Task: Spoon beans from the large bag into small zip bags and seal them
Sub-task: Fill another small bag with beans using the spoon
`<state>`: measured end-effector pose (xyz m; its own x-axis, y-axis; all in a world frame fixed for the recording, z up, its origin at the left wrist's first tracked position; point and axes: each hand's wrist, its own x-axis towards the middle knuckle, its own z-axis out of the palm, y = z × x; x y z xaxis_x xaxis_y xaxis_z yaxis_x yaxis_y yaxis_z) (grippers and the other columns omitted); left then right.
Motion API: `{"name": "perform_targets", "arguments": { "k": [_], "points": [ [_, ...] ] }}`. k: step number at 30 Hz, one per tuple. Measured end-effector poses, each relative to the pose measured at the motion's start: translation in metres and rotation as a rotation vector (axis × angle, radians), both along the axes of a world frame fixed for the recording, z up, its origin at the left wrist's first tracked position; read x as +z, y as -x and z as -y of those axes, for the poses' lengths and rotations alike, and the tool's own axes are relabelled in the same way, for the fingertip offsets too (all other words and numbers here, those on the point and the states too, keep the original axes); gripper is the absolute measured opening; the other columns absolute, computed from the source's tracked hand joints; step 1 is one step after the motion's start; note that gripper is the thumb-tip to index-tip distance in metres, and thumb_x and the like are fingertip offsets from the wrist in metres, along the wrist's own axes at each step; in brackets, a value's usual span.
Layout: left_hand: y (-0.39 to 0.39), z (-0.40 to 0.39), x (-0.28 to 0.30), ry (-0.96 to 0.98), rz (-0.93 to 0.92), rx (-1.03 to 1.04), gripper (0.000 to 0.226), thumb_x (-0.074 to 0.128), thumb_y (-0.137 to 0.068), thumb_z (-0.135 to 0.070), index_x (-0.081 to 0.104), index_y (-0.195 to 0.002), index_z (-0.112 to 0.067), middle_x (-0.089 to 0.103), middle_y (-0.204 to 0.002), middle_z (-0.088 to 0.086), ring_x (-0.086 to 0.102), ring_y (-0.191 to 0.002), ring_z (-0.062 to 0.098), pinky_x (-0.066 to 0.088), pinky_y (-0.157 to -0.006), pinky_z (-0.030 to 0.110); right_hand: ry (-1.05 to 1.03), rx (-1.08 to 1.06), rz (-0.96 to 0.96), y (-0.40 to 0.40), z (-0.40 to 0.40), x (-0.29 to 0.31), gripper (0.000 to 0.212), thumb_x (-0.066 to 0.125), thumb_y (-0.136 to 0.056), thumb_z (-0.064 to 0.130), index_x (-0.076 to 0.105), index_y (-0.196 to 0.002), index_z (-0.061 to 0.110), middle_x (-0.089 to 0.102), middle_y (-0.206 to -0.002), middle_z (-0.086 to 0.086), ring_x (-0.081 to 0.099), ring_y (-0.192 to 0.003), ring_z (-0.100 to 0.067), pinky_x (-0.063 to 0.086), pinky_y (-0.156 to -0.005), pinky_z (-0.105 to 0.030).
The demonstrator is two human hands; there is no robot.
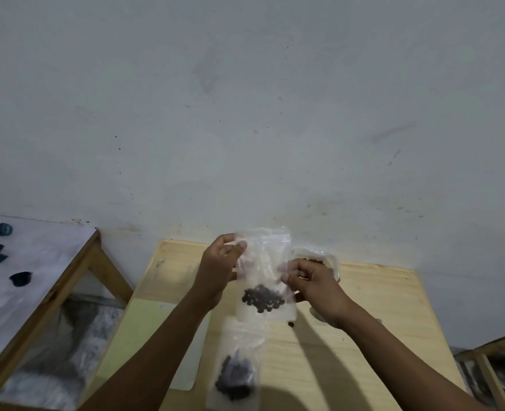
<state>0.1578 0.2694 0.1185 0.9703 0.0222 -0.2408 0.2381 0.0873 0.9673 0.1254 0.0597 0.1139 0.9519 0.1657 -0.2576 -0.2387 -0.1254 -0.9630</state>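
Clear small zip bag [263, 280] with dark beans [262, 298], upright above pale wooden bench [363, 336]; left hand [220, 268] pinching its top corner; right hand [310, 283] pinching its side | second filled zip bag [236, 372] flat on bench

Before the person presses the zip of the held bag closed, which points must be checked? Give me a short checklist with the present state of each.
1. Held small zip bag contains beans: ok, a dark heap sits at its bottom.
2. Bag upright, opening upward: ok.
3. Left hand pinches the bag's upper left edge: ok.
4. Right hand grips the bag's right side: ok, but lower than the zip.
5. Zip strip aligned and free of beans: cannot tell, the plastic is blurred.
6. No spilled beans: not ok, one loose bean lies on the wooden table.
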Motion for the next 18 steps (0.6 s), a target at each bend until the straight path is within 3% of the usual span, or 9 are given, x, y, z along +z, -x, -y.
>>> {"name": "perform_targets", "arguments": {
  "k": [3, 6, 12, 16, 18],
  "points": [
    [0.016, -0.005, -0.022, -0.153, -0.071, -0.142, 0.044, 0.072, -0.087, -0.031, 0.053, -0.126, -0.025, 0.066, -0.108, 0.008, 0.068, -0.092, 0.023, 0.055, -0.063, 0.027, -0.084, -0.126, -0.096, 0.008, -0.007, -0.016, 0.009, 0.065, -0.092, 0.003, 0.064, -0.095, 0.011, 0.052, -0.067, -0.008, 0.057, -0.064, -0.023, 0.050, -0.066, -0.039],
    [0.040, -0.012, -0.044, -0.303, -0.089, -0.255, 0.050, 0.072, -0.087, -0.021, 0.049, -0.132, -0.020, 0.062, -0.102, 0.008, 0.065, -0.082, 0.017, 0.051, -0.061, 0.020, -0.063, -0.198, -0.158, 0.023, -0.017, -0.034, 0.041, 0.066, -0.090, 0.002, 0.056, -0.120, 0.028, 0.064, -0.073, -0.010, 0.067, -0.068, -0.023, 0.055, -0.063, -0.036],
    [0.079, -0.023, -0.062, -0.470, -0.156, -0.361, 0.057, 0.069, -0.090, -0.021, 0.036, -0.134, -0.033, 0.053, -0.096, -0.008, 0.060, -0.077, 0.005, 0.047, -0.057, 0.011, 0.107, -0.169, -0.215, 0.058, -0.035, -0.073, 0.057, 0.066, -0.090, 0.004, 0.044, -0.139, 0.024, 0.060, -0.084, -0.013, 0.069, -0.082, -0.035, 0.060, -0.072, -0.054],
    [0.099, -0.031, -0.077, -0.651, -0.138, -0.399, 0.064, 0.067, -0.091, -0.024, 0.034, -0.146, -0.020, 0.048, -0.090, -0.016, 0.052, -0.077, 0.000, 0.041, -0.064, 0.007, 0.210, -0.030, -0.288, 0.077, -0.046, -0.088, 0.071, 0.069, -0.088, 0.006, 0.035, -0.147, 0.022, 0.056, -0.083, -0.011, 0.060, -0.068, -0.023, 0.058, -0.058, -0.036],
    [0.106, -0.034, -0.085, -0.688, -0.156, -0.419, 0.062, 0.065, -0.093, -0.023, 0.034, -0.146, -0.016, 0.053, -0.094, -0.012, 0.050, -0.079, 0.001, 0.039, -0.064, 0.003, 0.224, 0.057, -0.301, 0.087, -0.053, -0.089, 0.072, 0.070, -0.086, 0.006, 0.033, -0.146, 0.023, 0.058, -0.079, -0.006, 0.058, -0.062, -0.018, 0.054, -0.057, -0.032]
  ]
}}
